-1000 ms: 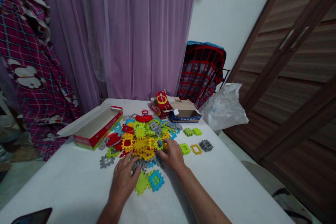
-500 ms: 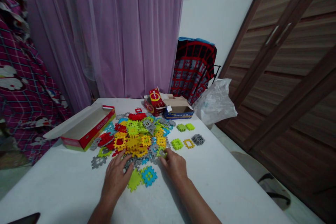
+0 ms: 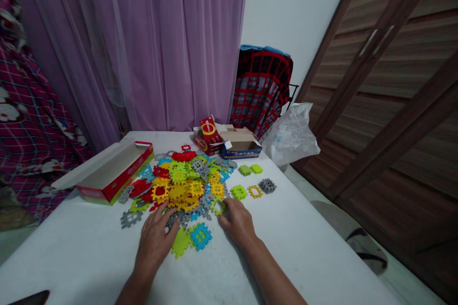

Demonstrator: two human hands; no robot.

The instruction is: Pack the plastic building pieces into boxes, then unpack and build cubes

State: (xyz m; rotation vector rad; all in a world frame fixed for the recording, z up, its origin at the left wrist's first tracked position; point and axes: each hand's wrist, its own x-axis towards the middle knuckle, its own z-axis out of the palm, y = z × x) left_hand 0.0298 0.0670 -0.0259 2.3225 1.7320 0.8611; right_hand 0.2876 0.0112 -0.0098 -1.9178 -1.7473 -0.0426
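Observation:
A heap of interlocking plastic building pieces [image 3: 179,192] in yellow, green, red, grey and blue lies on the white table. My left hand [image 3: 156,236] rests at the near-left edge of the heap, fingers spread over some grey pieces, holding nothing. At the heap's right edge, my right hand [image 3: 238,221] has its thumb and fingers around a lime-green frame piece [image 3: 218,206]. Between the hands, nearer me, lie a flat lime-green piece [image 3: 181,242] and a blue window piece [image 3: 201,236], touching each other. A grey window piece [image 3: 131,219] sits left of my left hand.
Right of the heap are small stacks of green pieces [image 3: 239,192], a yellow frame [image 3: 255,191] and a grey stack [image 3: 267,186]. An open red box [image 3: 121,176] stands left; red [image 3: 210,132] and blue boxes [image 3: 242,152] stand behind. A plastic bag [image 3: 291,138] hangs at the right edge.
The view has shifted slightly. More of the lime-green frame piece shows at my right fingertips, with its opening facing me. My left hand has barely moved.

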